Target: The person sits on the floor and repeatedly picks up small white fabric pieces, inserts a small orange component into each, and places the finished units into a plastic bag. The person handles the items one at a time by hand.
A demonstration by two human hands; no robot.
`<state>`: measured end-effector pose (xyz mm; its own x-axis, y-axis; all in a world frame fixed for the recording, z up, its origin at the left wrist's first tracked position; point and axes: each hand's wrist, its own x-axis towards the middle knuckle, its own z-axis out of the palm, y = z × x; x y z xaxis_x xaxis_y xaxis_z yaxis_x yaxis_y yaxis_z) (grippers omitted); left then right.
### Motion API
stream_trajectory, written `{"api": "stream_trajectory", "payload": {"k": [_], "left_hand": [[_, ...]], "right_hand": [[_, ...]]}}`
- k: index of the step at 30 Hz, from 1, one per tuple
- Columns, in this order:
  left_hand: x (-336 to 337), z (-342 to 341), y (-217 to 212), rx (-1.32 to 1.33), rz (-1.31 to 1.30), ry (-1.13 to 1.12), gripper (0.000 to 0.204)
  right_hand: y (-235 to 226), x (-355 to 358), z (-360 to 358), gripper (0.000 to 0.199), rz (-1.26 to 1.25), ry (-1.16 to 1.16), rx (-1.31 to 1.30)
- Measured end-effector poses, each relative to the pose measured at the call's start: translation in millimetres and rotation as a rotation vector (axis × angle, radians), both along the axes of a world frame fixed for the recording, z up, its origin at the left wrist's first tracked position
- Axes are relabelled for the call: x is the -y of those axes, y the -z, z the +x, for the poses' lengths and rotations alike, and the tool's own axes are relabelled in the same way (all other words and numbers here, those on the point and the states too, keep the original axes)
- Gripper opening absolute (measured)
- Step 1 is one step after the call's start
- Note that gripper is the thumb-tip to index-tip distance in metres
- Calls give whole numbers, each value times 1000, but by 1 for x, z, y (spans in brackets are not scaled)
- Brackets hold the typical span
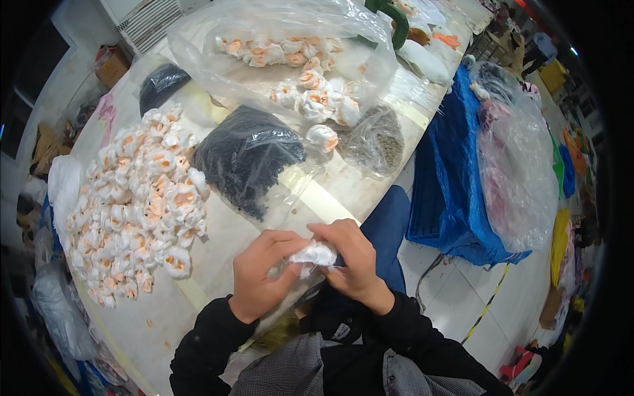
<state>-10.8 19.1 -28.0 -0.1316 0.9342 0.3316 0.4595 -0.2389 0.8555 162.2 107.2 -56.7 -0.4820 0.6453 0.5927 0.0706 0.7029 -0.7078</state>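
Between my two hands, over the table's near edge, is a small white fluffy fabric piece (313,253). My left hand (267,267) pinches its left end with thumb and fingers. The fingers of my right hand (350,259) close on its right end. A large heap of white fluffy pieces with orange centres (145,204) lies on the table to the left. One similar single piece (322,138) sits farther off, beyond my hands. Just ahead of my hands lies a clear bag of small black bits (247,155).
A clear plastic bag (198,39) with more white-and-orange pieces lies at the far side of the table (244,247). Beside it is a bag of greyish-brown pellets (375,140). On the floor at right stands a blue tarpaulin-lined container (456,165) with a filled clear bag (518,171).
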Motion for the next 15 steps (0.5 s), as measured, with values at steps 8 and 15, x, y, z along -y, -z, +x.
{"api": "stream_trajectory", "payload": {"k": [8,15], "left_hand": [[7,4,4,-190,171,-26,46],[9,8,1,-140,198,14,41]], "right_hand": [[13,-1,1,44,193,61,-64],[16,2,5,39,258,32,-7]]}}
